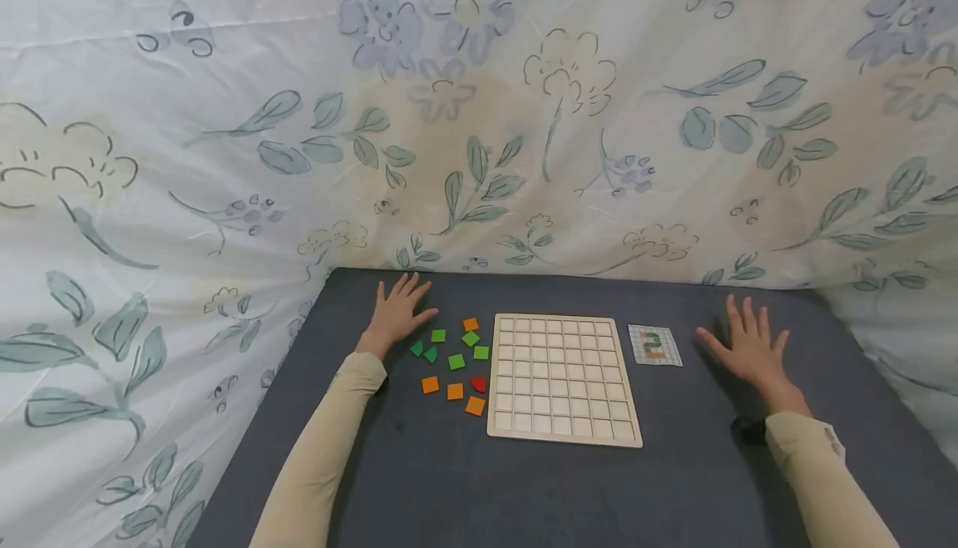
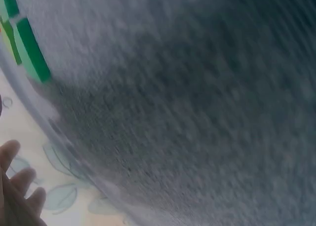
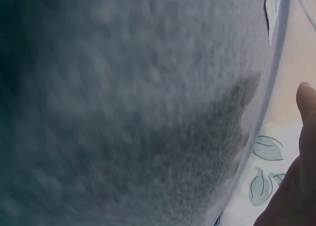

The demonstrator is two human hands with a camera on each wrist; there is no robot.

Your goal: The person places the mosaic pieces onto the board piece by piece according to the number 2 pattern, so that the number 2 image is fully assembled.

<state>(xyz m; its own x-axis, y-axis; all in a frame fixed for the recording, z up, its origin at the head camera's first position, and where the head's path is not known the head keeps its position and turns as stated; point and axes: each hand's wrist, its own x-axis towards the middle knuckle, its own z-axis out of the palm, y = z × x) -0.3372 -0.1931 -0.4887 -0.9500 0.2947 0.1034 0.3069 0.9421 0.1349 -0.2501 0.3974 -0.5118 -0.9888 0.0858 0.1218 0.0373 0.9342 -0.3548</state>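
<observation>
My left hand (image 1: 395, 315) is spread with straight fingers at the far left of the dark table, holding nothing. Just right of it lie loose pieces: green squares (image 1: 456, 362), dark green rounded pieces (image 1: 430, 354), orange squares (image 1: 455, 392) and a red rounded piece (image 1: 478, 384). In the left wrist view, a dark green piece (image 2: 32, 50) shows near the fingers. A wooden grid board (image 1: 563, 379) with bare cells lies at the middle. My right hand (image 1: 754, 354), fingers spread and holding nothing, is to the right of a small printed pattern card (image 1: 654, 345).
The dark table (image 1: 554, 498) runs back to a floral cloth (image 1: 479, 157) that hangs behind it and along both sides. Loose pieces lie close to the board's left edge, and the card is near its right edge.
</observation>
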